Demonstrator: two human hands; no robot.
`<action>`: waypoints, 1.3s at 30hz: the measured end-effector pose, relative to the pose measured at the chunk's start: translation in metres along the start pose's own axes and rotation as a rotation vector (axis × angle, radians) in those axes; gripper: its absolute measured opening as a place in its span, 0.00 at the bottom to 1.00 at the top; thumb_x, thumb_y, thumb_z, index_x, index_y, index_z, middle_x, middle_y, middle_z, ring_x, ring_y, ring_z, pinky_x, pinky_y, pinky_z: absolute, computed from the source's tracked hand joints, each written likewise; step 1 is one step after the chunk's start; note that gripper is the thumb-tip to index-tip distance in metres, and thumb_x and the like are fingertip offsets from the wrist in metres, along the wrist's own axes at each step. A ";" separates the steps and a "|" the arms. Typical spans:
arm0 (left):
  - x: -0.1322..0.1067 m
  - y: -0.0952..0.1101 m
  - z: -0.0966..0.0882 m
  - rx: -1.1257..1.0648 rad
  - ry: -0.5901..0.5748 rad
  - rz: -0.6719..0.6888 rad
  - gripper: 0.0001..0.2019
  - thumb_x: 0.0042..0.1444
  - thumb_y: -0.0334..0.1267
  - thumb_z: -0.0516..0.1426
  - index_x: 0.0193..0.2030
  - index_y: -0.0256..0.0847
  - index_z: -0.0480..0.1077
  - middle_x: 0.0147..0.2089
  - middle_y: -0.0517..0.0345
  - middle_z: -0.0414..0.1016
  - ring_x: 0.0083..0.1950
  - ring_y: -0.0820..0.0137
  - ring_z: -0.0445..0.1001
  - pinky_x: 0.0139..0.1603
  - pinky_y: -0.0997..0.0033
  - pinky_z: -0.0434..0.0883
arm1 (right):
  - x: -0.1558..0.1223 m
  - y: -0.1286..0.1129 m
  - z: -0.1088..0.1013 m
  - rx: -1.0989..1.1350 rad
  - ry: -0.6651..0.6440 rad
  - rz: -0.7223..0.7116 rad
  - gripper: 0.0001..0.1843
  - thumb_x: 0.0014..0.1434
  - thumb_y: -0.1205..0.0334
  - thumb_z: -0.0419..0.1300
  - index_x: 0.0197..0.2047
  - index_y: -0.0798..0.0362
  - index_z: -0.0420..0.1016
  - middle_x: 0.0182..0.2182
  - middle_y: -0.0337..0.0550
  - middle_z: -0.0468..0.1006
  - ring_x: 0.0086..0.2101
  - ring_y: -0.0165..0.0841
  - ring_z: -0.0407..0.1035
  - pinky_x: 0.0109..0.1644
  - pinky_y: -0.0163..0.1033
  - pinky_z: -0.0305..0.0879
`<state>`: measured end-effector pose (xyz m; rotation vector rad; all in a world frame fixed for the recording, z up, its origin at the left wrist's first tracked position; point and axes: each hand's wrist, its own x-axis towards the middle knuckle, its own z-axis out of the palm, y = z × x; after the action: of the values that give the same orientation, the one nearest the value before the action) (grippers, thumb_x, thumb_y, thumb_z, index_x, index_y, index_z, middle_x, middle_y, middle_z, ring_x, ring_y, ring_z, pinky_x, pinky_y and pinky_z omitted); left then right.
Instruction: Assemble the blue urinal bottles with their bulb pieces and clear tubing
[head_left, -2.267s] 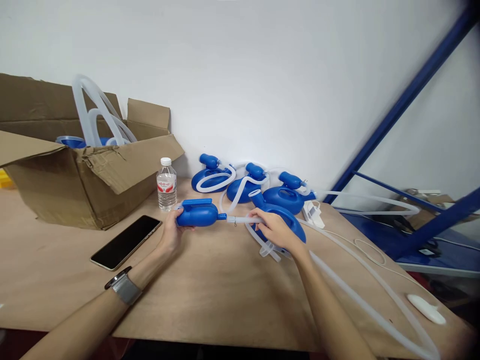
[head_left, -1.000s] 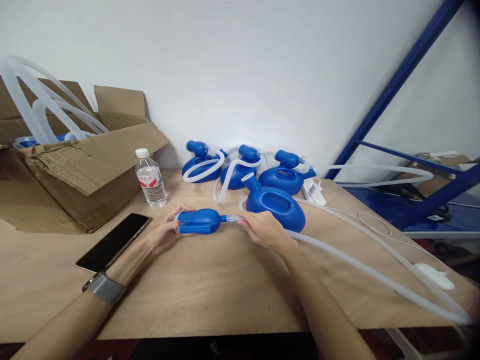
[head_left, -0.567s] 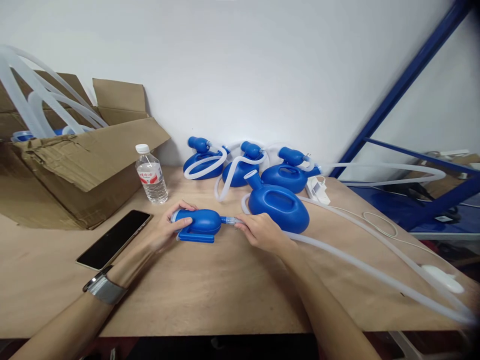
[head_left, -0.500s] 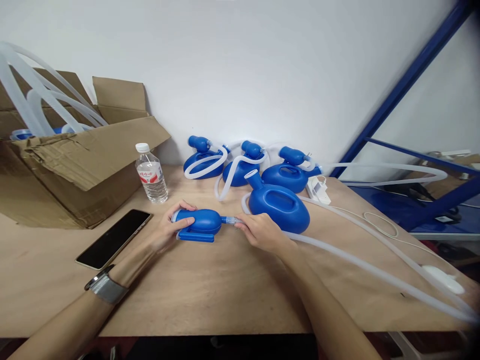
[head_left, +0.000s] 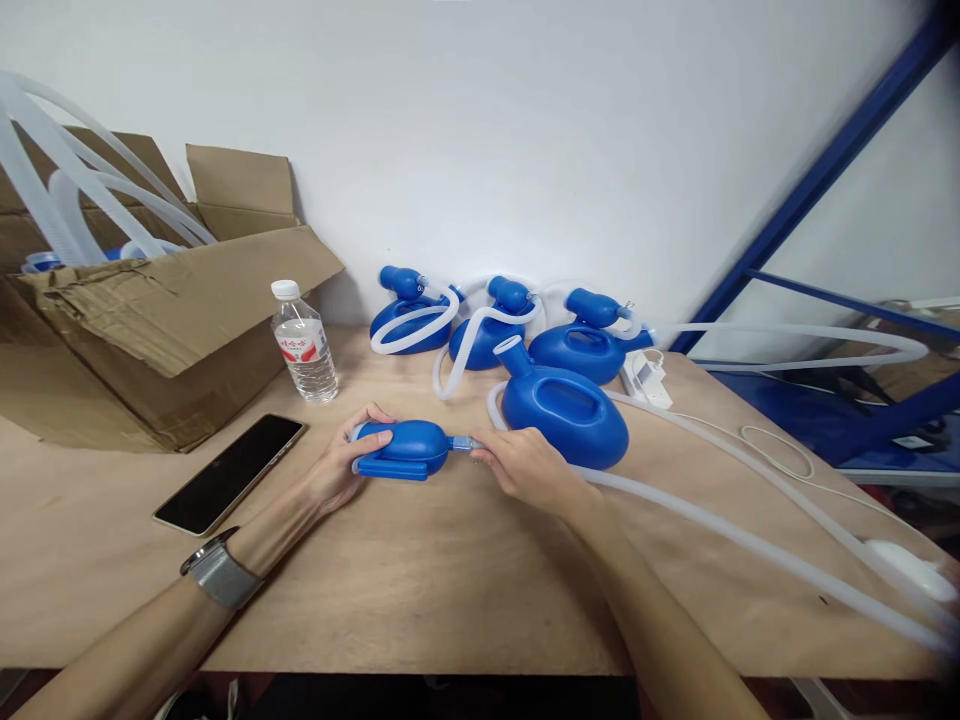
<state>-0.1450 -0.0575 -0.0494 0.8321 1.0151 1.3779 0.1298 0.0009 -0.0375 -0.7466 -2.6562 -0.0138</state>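
My left hand (head_left: 361, 455) is wrapped around the wide end of a blue plastic urinal funnel (head_left: 412, 445), which has a flat bar along its near side. The funnel lies sideways just over the table, its narrow spout pointing right. My right hand (head_left: 529, 470) pinches the end of a translucent hose (head_left: 461, 443) at that spout, with the spout's blue showing through it. A small metal clip seems to sit by the fingertips, mostly hidden. Beyond my right hand stands a blue urinal bottle (head_left: 566, 415) with an open, tilted neck.
Several blue bottles with funnels and hoses, such as this bottle (head_left: 577, 350), stand along the wall. At left are a cardboard box (head_left: 217, 310) of hoses, a water bottle (head_left: 304, 345) and a phone (head_left: 232, 475). Long hoses (head_left: 735, 530) and a power strip (head_left: 646, 380) lie right.
The view has shifted slightly, moving most things a little to the right in the picture. Both hands keep their hold on the funnel and hose, with hardly any visible movement.
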 end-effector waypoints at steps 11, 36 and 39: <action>-0.006 0.004 0.002 0.172 -0.033 0.175 0.20 0.39 0.44 0.75 0.34 0.41 0.74 0.42 0.55 0.77 0.39 0.66 0.74 0.35 0.71 0.72 | 0.001 -0.004 0.004 -0.056 0.032 -0.033 0.22 0.79 0.56 0.41 0.42 0.55 0.72 0.29 0.46 0.81 0.25 0.34 0.71 0.29 0.41 0.43; 0.010 0.005 -0.010 -0.070 0.049 -0.055 0.14 0.52 0.40 0.70 0.41 0.40 0.74 0.44 0.54 0.79 0.41 0.64 0.81 0.42 0.62 0.82 | 0.012 -0.032 0.030 0.319 0.235 0.413 0.21 0.75 0.51 0.49 0.59 0.52 0.75 0.51 0.53 0.82 0.51 0.47 0.75 0.56 0.53 0.70; 0.008 0.003 -0.007 -0.084 0.032 -0.058 0.14 0.53 0.40 0.69 0.43 0.40 0.74 0.47 0.52 0.79 0.43 0.61 0.82 0.44 0.58 0.83 | 0.014 -0.028 0.032 0.461 0.202 0.451 0.24 0.76 0.51 0.45 0.63 0.50 0.73 0.56 0.52 0.80 0.56 0.47 0.74 0.60 0.55 0.68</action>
<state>-0.1535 -0.0504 -0.0499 0.7147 0.9917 1.3786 0.0929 -0.0126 -0.0593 -1.0869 -2.1273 0.5873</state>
